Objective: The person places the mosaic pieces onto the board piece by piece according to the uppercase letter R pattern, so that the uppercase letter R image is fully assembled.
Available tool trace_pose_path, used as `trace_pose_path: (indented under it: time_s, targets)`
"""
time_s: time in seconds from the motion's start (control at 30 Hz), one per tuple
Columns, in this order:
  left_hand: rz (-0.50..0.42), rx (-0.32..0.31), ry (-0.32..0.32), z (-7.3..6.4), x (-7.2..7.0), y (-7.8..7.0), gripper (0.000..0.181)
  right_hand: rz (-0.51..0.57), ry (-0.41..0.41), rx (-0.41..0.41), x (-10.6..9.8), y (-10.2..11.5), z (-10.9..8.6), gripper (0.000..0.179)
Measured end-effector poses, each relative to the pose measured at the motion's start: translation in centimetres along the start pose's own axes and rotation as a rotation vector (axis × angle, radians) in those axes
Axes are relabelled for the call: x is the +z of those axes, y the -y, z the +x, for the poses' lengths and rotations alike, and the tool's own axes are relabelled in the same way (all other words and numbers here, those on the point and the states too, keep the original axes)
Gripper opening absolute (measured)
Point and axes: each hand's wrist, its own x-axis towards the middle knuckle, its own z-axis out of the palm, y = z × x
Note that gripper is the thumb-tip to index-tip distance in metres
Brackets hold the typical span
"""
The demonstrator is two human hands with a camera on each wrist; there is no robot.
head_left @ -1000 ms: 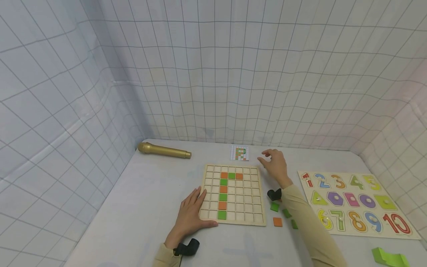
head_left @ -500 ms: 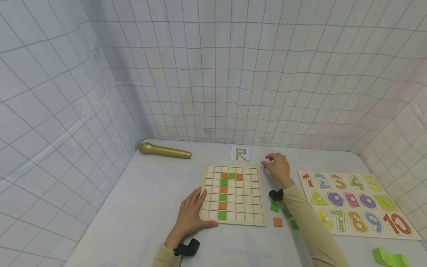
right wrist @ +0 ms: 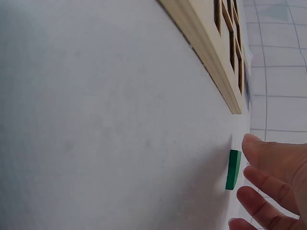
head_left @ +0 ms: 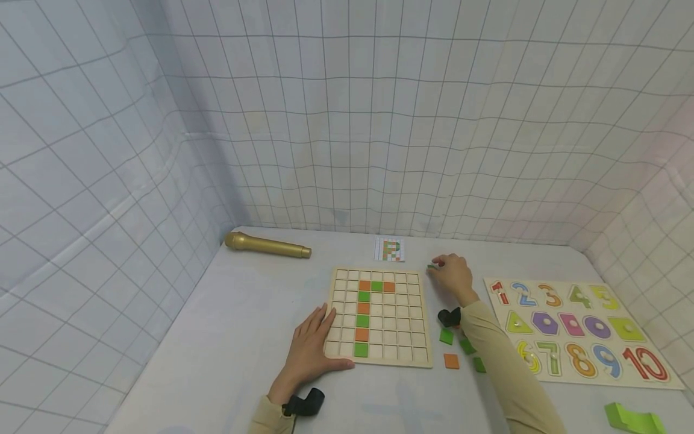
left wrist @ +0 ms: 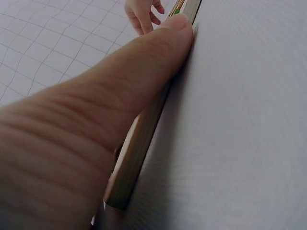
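My left hand [head_left: 309, 345] rests straight-fingered at the near left corner of a wooden grid board [head_left: 390, 363], thumb along its near edge. Orange and green square tiles sit in one column and part of an upper row of the board. Past the board's far right corner, my right hand [head_left: 454, 277] is low over the table beside a green tile [head_left: 432, 266]. In the right wrist view, that tile [right wrist: 233, 169] lies on the table with a shadow around it; the thumb and spread fingers are right by it, not wrapped round it.
A small pattern card [head_left: 389, 248] lies behind the board, a gold microphone [head_left: 268, 245] at back left. Loose tiles, including an orange one [head_left: 451, 361], lie near the right forearm. Farther right are a number puzzle board [head_left: 582, 337] and a light green block [head_left: 633, 419].
My right hand has come down and slightly nearer and to the right, beside the green tile, which now shows more past the fingertips. The left hand has not moved.
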Motion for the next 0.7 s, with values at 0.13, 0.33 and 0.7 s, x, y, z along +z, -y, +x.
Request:
trace_pose_path:
  time_s: [0.13, 0.33, 0.7]
  targets:
    - [-0.008, -0.004, 0.009, -0.02, 0.01, 0.06, 0.114, -0.01, 0.007, -0.003, 0.26, -0.16, 0.08, 0.034]
    - [-0.022, -0.011, 0.009, -0.06, -0.04, -0.01, 0.114, 0.004, 0.003, -0.006, 0.28, -0.15, -0.14, 0.032]
    - [-0.023, -0.01, 0.008, -0.05, 0.02, 0.09, 0.115, 0.043, -0.007, -0.001, 0.24, -0.23, -0.23, 0.027]
